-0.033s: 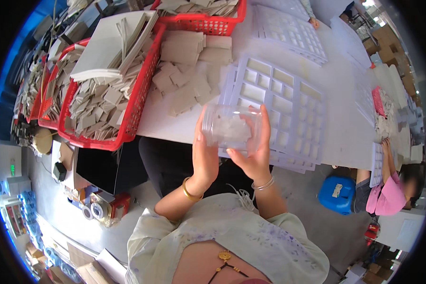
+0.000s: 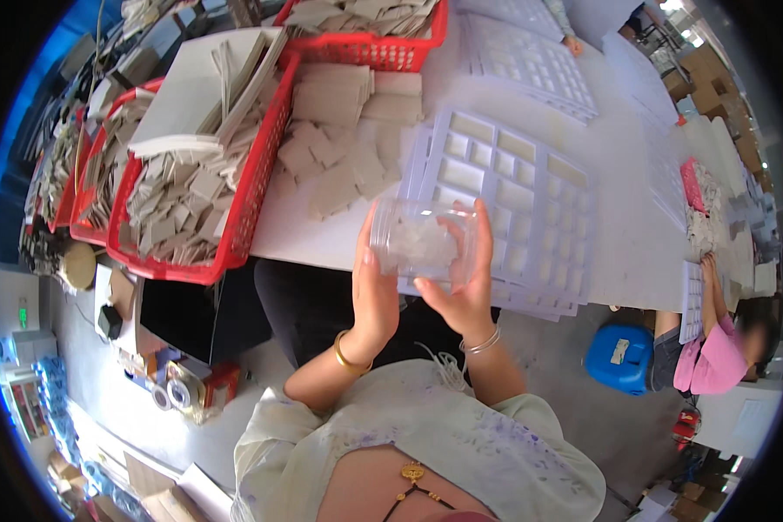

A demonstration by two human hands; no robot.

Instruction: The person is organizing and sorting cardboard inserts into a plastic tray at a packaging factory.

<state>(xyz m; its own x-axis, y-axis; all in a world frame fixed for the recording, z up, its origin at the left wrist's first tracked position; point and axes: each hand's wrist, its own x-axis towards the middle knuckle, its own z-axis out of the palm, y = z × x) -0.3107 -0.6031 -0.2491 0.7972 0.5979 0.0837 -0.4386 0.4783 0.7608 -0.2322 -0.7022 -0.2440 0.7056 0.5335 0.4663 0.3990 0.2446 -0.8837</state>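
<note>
A clear jar (image 2: 424,233) lies on its side in the air between my two hands, above the table's near edge. Something whitish and translucent shows inside it, too unclear to name. My left hand (image 2: 376,291) is pressed along the jar's ridged left end, fingers pointing up. Around the right end curls my right hand (image 2: 463,291), its thumb under the jar and its fingers partly seen through the clear wall. Just beyond the jar, white compartment trays (image 2: 493,187) are stacked on the table, with pale pieces in many of their cells.
Left of my hands stands a red basket (image 2: 250,196) heaped with grey card pieces; another red basket (image 2: 396,54) is behind it. Loose grey cards (image 2: 331,96) lie on the white table (image 2: 631,230). A person in pink (image 2: 720,357) holds a tray at right, near a blue container (image 2: 619,358).
The view has shifted slightly, so the table and baskets sit a little lower in the picture. Both hands keep their hold on the jar, and the whitish stuff inside looks slightly shifted.
</note>
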